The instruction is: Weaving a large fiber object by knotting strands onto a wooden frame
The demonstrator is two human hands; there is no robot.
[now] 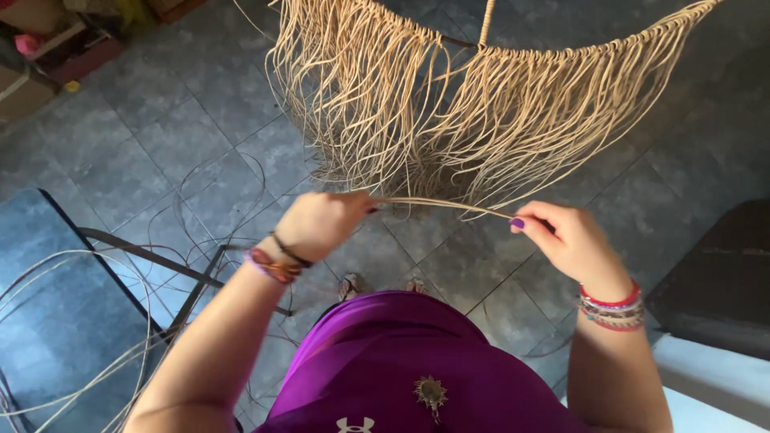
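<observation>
A curved frame [481, 40] hangs in front of me with a thick fringe of pale rattan strands [449, 120] falling from it. My left hand [321, 223] pinches one end of a few strands [437, 204] pulled out level. The other end is held by my right hand [565, 239], between thumb and fingers. The strands stretch taut between both hands, just below the fringe. Bracelets sit on both wrists.
Grey tiled floor [160, 136] lies below. Loose thin cane loops [96, 321] curl over a dark metal stand [192, 281] at the left. A dark seat [722, 281] and a white edge sit at the right. Boxes clutter the top left corner [48, 48].
</observation>
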